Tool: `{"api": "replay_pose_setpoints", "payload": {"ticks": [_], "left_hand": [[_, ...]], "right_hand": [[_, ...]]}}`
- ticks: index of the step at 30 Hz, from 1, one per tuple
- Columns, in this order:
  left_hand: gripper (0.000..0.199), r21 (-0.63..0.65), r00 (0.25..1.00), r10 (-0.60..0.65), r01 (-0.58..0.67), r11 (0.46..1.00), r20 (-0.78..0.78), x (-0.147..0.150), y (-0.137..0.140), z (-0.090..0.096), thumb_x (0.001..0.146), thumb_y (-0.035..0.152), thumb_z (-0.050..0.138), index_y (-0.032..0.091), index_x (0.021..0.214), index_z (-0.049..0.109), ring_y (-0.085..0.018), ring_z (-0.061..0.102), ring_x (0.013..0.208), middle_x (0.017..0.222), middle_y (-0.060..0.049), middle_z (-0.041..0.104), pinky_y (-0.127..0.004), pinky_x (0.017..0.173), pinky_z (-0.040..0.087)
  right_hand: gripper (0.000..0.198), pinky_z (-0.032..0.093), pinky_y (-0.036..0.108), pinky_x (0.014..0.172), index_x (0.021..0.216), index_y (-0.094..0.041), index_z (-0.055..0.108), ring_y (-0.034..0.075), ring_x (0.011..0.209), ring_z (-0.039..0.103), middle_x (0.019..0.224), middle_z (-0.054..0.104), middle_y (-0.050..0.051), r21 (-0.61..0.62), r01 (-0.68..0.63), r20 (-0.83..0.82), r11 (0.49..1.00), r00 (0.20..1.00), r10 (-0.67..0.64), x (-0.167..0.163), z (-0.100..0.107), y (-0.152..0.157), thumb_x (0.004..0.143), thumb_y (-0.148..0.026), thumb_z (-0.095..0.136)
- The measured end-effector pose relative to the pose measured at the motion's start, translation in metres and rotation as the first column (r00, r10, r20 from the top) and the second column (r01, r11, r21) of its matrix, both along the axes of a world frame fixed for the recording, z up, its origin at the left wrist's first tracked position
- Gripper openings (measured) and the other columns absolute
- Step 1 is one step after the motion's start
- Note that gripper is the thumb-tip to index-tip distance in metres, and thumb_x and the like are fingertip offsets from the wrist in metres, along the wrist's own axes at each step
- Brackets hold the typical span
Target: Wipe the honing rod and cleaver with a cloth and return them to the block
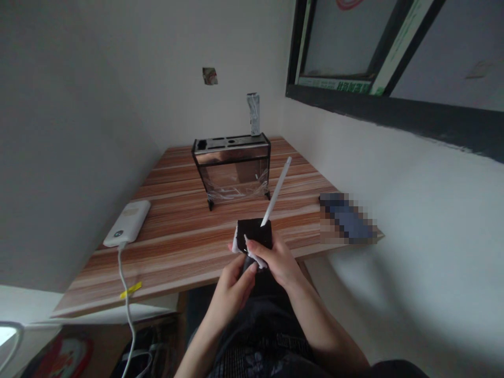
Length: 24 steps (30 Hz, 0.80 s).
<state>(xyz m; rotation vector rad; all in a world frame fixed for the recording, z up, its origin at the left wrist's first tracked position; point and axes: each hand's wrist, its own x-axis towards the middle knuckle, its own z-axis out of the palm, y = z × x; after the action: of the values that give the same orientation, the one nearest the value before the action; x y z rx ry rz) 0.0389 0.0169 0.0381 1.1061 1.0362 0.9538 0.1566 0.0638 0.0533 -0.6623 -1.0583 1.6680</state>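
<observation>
In front of the table's near edge, both hands hold a small black, roughly square piece (252,231) with white edges. Its kind is unclear. My right hand (282,265) is closed round its right side, with the thumb lying across the front. Lower down, my left hand (233,287) pinches the bottom part between thumb and fingers. Torn-looking white material (258,260) shows near the two thumbs. From the piece's upper right corner a slim white tube (276,191) slants up to the right. Where its lower end sits is hidden.
Beyond the hands, a black-framed clear case (232,155) stands on the wood-grain table (169,220), with a crumpled silvery packet (254,114) on top. A white power bank (128,223) with a cable lies left. At right is a pixelated dark flat object (348,218) near the wall.
</observation>
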Motion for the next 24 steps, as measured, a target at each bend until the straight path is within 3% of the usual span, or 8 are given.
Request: {"api": "replay_pose_setpoints", "payload": {"ticks": [12, 16, 24], "left_hand": [[0.044, 0.06, 0.997, -0.009, 0.013, 0.998, -0.075, -0.002, 0.001, -0.004, 0.083, 0.061, 0.053, 0.017, 0.081, 0.048, -0.003, 0.022, 0.034, 0.046, 0.012, 0.034, -0.015, 0.032, 0.015], [0.044, 0.028, 0.999, -0.041, 0.042, 0.999, -0.031, -0.002, 0.0, -0.006, 0.082, 0.061, 0.054, 0.018, 0.081, 0.048, -0.003, 0.02, 0.033, 0.045, 0.013, 0.031, -0.015, 0.032, 0.015], [0.041, 0.029, 0.993, -0.058, 0.062, 0.998, -0.101, -0.005, -0.003, -0.011, 0.085, 0.057, 0.053, 0.016, 0.085, 0.05, -0.004, 0.022, 0.037, 0.048, 0.012, 0.032, -0.017, 0.036, 0.015]], "right_hand": [[0.025, 0.054, 0.036, 0.085, 0.094, -0.019, 0.072, 0.022, 0.082, 0.072, 0.084, 0.075, 0.007, -0.029, 0.011, -0.091, 1.0, 0.996, -0.014, -0.006, -0.006, -0.003, 0.077, -0.036, 0.073], [0.027, 0.057, 0.033, 0.077, 0.094, -0.018, 0.073, 0.022, 0.078, 0.072, 0.081, 0.075, 0.007, -0.03, 0.038, -0.086, 0.999, 0.995, -0.041, -0.004, -0.005, -0.002, 0.077, -0.039, 0.072], [0.029, 0.059, 0.034, 0.068, 0.088, -0.017, 0.073, 0.022, 0.07, 0.072, 0.074, 0.074, 0.006, -0.074, 0.12, -0.106, 0.99, 0.986, -0.127, 0.005, 0.0, 0.002, 0.076, -0.043, 0.072]]}}
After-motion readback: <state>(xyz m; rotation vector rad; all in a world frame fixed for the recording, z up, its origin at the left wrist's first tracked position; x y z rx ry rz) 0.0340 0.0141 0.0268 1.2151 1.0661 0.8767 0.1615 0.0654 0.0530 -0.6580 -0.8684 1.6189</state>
